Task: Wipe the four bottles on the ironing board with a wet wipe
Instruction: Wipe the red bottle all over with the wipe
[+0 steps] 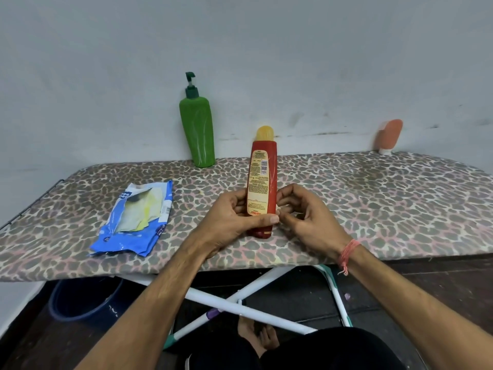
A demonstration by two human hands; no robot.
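While no wipe is seen in either hand, the step in hand appears to be taking up a bottle, with wiping itself not yet begun. At nine o'clock on the ironing board [346,198] lies the blue wet wipe pack [134,218], torn open, flat, well apart from the hands. At twelve o'clock the green pump bottle [198,132] stands upright against the wall. At centre the left hand [234,217] grips the red bottle [262,182], fingers and thumb curled round its lower half, yellow cap uppermost. Just beside it the right hand [306,217] hovers, fingers loosely curled, holding nothing visible. At two o'clock an orange tube [390,136] stands on its cap. A fourth bottle is not visible. Next move, in my judgement: the right hand draws a wipe from the pack.
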